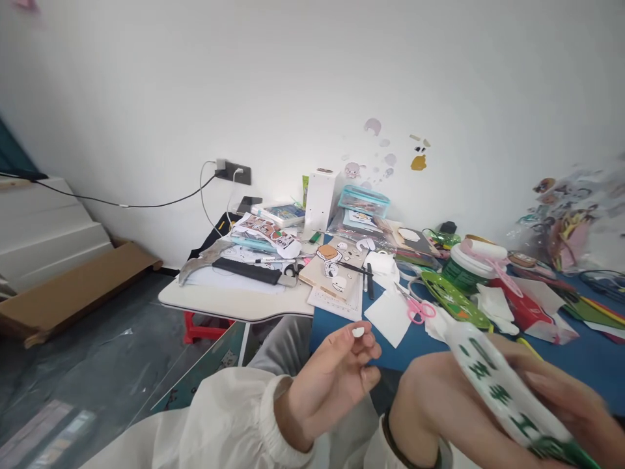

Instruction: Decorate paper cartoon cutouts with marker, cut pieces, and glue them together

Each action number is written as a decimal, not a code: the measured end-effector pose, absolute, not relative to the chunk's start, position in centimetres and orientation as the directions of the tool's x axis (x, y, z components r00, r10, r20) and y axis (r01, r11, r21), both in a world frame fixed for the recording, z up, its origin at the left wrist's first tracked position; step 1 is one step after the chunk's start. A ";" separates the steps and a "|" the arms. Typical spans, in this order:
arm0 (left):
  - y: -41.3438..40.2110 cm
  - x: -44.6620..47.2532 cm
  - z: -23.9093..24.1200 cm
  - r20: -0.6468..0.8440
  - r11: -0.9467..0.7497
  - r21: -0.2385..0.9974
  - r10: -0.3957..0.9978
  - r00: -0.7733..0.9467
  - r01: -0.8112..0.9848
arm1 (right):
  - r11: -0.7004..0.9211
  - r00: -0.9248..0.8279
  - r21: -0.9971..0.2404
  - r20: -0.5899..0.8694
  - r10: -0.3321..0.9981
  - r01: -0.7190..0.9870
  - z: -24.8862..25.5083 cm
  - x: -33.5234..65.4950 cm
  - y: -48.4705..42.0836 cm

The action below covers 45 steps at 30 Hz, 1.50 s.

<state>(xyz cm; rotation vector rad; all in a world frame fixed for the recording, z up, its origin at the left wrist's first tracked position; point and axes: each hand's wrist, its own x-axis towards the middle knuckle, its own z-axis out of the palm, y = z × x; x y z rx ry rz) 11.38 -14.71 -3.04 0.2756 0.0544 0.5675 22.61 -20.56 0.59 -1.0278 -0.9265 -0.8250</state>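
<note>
My left hand (336, 371) is raised in front of the table edge, pinching a small white rounded piece (359, 332) between thumb and forefinger. At the lower right, my right hand (430, 397) is wrapped round a white squeeze tube (498, 384) with green lettering, which lies tilted and is slightly blurred. The tube is apart from the white piece. Beyond my left hand, a beige board (336, 260) carries cut-out cartoon pieces. Pink-handled scissors (420, 311) and a white paper square (389, 317) lie on the blue surface close by.
A white table (234, 301) adjoins the blue tabletop (342, 333). A black-handled knife (254, 271), a green-and-white tub (463, 267), a green cartoon tray (454, 299) and a red pack (522, 306) lie about. Cables run from a wall socket (237, 172). A red stool (208, 326) stands below.
</note>
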 end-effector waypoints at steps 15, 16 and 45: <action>-12.5 11.5 -4.7 0.055 0.654 0.495 0.633 0.772 -0.572 | 0.348 0.347 -0.458 0.875 0.337 0.818 -8.6 18.9 -18.6; -12.3 11.3 -4.7 0.041 0.645 0.496 0.651 0.758 -0.581 | 0.346 0.332 -0.461 0.867 0.373 0.817 -8.8 19.5 -18.8; -12.9 8.0 -2.8 0.722 -0.908 0.414 0.371 0.585 0.064 | 0.454 0.326 -0.868 0.497 0.804 0.204 1.4 22.5 -21.9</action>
